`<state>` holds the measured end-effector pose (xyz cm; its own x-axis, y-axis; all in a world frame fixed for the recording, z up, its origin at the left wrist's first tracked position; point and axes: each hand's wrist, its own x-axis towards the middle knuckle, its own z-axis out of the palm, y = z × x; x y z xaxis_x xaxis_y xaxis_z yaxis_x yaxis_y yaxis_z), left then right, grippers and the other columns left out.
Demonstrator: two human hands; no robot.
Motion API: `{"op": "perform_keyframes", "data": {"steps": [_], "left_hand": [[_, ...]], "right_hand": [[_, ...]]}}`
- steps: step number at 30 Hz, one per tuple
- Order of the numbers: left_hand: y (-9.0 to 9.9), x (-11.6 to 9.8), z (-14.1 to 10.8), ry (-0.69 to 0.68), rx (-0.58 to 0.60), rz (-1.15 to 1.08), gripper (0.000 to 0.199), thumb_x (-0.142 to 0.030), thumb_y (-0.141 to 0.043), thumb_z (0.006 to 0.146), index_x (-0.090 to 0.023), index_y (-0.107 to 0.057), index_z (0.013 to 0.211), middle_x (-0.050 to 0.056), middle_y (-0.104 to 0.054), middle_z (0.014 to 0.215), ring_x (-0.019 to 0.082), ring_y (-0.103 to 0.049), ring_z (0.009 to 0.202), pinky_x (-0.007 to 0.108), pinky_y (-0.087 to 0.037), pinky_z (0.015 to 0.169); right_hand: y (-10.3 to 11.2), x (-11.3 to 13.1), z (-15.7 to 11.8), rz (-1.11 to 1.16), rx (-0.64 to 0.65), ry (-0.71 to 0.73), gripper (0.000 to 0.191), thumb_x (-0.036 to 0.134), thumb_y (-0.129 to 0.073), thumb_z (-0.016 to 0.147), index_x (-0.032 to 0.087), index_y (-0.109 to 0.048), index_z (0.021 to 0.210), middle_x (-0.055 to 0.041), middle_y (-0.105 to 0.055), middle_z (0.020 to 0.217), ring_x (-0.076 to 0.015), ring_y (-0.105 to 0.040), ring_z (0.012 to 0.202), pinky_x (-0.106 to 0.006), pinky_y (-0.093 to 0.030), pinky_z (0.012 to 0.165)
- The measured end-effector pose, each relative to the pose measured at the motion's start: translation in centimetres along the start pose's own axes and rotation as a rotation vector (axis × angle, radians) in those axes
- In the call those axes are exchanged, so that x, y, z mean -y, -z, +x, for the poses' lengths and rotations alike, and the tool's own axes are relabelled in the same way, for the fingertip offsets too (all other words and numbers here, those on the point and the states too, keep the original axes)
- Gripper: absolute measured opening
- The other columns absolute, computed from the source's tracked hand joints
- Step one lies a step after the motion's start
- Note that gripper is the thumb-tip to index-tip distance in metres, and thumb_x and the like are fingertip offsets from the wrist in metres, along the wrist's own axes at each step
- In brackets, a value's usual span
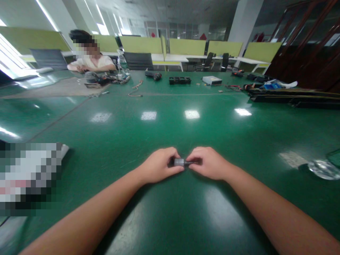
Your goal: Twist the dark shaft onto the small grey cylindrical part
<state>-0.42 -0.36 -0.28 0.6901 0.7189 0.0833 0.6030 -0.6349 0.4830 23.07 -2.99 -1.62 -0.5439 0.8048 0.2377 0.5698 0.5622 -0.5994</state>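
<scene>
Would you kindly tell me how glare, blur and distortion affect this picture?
Head view: reflected lights make bright patches on the glossy green tabletop, and the window at left glares white; head view: the cabinet at right looks stretched and tilted, suggesting wide-angle distortion; head view: the grey cylinder in the left hand and dark shaft in the right hand lack fine detail.

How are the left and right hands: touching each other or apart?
Apart. The head view shows a narrow gap between the thumb tips of the left hand and right hand; green tabletop is visible there.
</scene>
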Motion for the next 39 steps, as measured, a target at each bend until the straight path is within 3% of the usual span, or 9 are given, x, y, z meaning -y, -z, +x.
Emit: {"op": "perform_keyframes", "data": {"steps": [39], "left_hand": [[-0.02, 0.05, -0.03, 0.01, 0.0, -0.007, 0.026, -0.045, -0.068, 0.083, -0.021, -0.064, 0.093, 0.001, -0.066, 0.084, 0.017, -0.06, 0.073, 0.027, -0.04, 0.065]], "right_hand": [[0.59, 0.12, -0.13, -0.025, 0.02, -0.011, 0.013, 0.014, -0.07, 0.081, 0.019, -0.075, 0.091, -0.0036, -0.068, 0.085, -0.0166, -0.061, 0.081, -0.028, -0.046, 0.074]]}}
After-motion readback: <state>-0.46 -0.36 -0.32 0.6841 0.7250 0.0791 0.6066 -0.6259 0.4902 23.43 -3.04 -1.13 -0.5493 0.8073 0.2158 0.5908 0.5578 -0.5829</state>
